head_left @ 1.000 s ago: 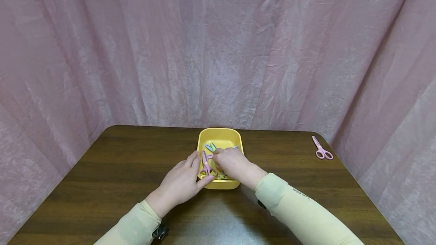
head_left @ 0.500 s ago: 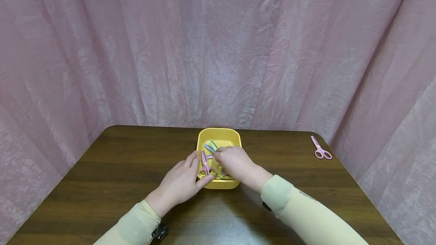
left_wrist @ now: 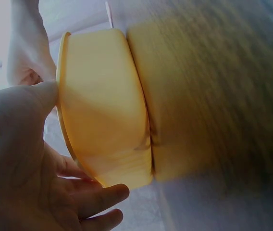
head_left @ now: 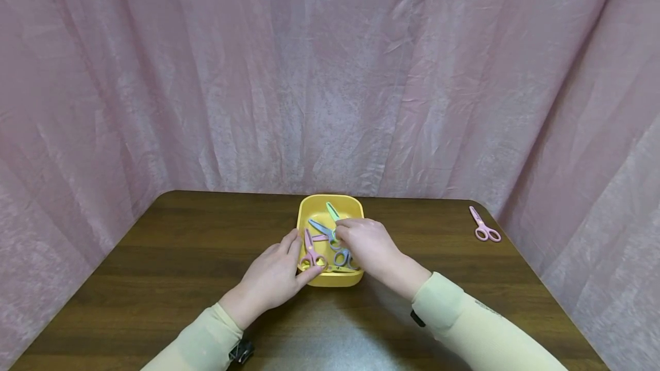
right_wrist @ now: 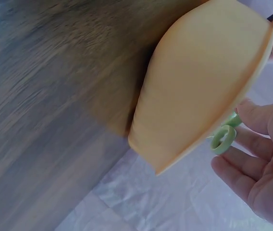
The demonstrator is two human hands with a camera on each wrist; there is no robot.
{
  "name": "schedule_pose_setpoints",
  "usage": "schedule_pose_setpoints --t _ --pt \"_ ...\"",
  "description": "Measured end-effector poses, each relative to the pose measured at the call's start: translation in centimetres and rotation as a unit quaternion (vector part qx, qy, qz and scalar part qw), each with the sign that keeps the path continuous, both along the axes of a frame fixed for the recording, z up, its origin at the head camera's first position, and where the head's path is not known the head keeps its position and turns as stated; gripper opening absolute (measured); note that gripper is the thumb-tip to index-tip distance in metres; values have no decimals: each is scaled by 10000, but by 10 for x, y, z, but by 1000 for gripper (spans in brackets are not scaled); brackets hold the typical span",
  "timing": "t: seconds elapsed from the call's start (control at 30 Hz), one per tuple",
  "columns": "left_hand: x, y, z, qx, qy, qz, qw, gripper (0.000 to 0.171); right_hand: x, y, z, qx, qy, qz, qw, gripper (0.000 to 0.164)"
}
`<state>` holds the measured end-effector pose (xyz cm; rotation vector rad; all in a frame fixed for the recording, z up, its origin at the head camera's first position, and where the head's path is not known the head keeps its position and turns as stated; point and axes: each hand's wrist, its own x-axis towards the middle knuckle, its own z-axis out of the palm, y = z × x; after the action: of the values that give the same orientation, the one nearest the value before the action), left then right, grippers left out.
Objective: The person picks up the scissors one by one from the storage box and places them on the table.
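Observation:
A yellow plastic bin (head_left: 337, 280) holds several small scissors. My left hand (head_left: 273, 276) grips the bin's near left corner, with the thumb (left_wrist: 45, 96) at the rim and the fingers along the outer side. Inside the bin, my right hand (head_left: 368, 248) pinches green scissors (head_left: 332, 212); their green finger loops (right_wrist: 222, 140) show by the fingers in the right wrist view. Blue scissors (head_left: 321, 227) lie just left of that hand. Pink scissors (head_left: 310, 249) lean at the bin's left side, and yellow scissors (head_left: 339, 269) lie along the near wall, partly covered.
Another pair of pink scissors (head_left: 484, 227) lies at the far right corner of the brown wooden table (head_left: 206, 233). Pink curtains (head_left: 330, 73) hang behind the table and along its sides.
My right hand has shifted right within the bin, and the green scissors' blades have moved with it. More of the blue scissors now shows. My left hand has stayed at the bin's corner.

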<state>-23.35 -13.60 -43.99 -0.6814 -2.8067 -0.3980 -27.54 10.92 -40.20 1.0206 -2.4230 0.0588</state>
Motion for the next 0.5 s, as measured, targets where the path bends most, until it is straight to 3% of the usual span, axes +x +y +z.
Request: schedule_pose_setpoints --t 0.5 --pt "0 0 0 14 111 -48 9999 90 11 35 5 -467 330 -82 9983 16"
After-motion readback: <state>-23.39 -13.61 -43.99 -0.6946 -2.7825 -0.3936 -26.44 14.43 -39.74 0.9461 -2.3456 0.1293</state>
